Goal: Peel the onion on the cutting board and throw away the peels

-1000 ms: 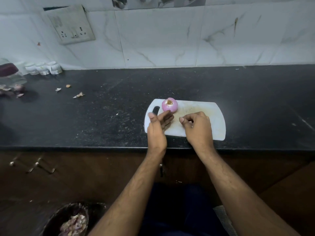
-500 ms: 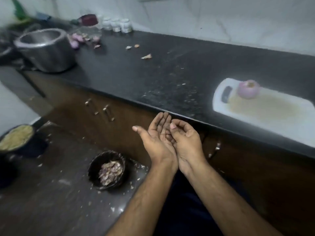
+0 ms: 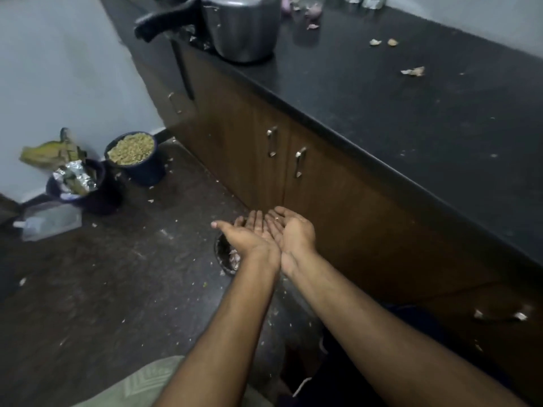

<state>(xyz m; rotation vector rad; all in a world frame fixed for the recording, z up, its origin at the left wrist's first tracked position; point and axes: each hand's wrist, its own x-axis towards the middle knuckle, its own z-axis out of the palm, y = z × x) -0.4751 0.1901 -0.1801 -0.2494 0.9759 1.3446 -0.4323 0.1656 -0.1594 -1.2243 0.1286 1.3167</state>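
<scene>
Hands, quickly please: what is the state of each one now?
Left hand: open, palm up, above the dark bowl.
Right hand: open, palm up, a small scrap on the fingers.

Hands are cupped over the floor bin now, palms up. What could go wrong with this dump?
1. The left hand and right hand cover most of the small dark bin, so only part of its rim shows; scraps tipped out may miss it, and the floor around it is already littered.
2. A small scrap sits on the right fingers and may stick rather than drop.
3. Peel bits lie on the countertop, uncollected.
</scene>
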